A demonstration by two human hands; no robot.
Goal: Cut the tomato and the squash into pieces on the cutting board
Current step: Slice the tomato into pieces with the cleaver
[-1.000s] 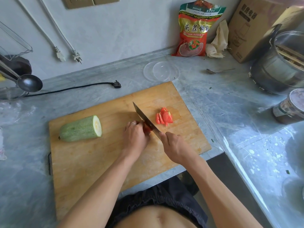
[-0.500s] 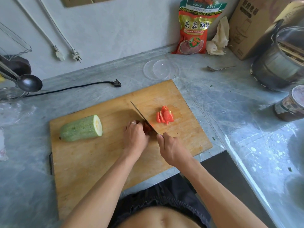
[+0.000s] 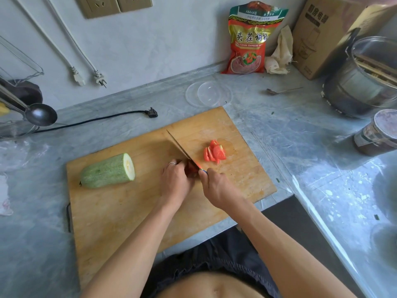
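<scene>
Head view: rectangular wooden cutting board [image 3: 133,211] on grey marbled table [image 3: 290,134] | left hand [image 3: 176,181], fingers curled, holds dark-red tomato remnant [image 3: 191,167] mid-board | right hand [image 3: 219,187] grips steel cleaver [image 3: 179,146], blade against remnant | red tomato slices [image 3: 214,153] right of blade | pale-green cut squash [image 3: 108,171] well apart, board's left.

We saw a pale grey wall [image 3: 163,39] across the top of the frame, with beige sockets [image 3: 113,5] at the upper left and two white plugs [image 3: 88,77] dangling below them. A grey marbled countertop [image 3: 279,130] filled the middle and ran down the right side under a glossy sheen. Soft daylight fell evenly, brightest at the lower right.
</scene>
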